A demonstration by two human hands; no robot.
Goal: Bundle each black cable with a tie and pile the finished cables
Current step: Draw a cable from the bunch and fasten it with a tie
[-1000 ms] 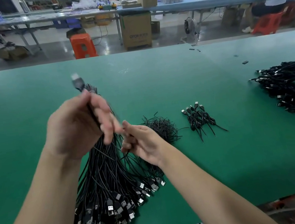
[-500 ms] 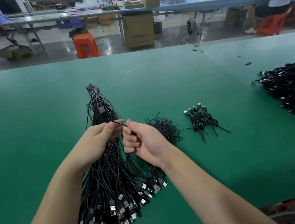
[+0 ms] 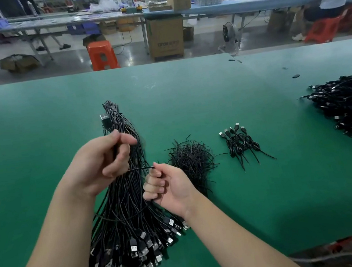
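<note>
Two hands, left hand (image 3: 102, 164) and right hand (image 3: 168, 185), pinch one thin glossy cable (image 3: 139, 169).

Left hand (image 3: 102, 162) grips one black cable (image 3: 139, 169) folded, its USB plug (image 3: 105, 119) sticking up above the fist. Right hand (image 3: 169, 186) pinches the cable's loose end. Below both hands, a big bundle of unbundled cables (image 3: 128, 223) lies on the green surface (image 3: 267, 199), plugs toward the camera. Right of it a heap of black ties (image 3: 190, 160), then a few finished cables (image 3: 241, 143), and a large cable pile (image 3: 349, 109) at far right.
</note>
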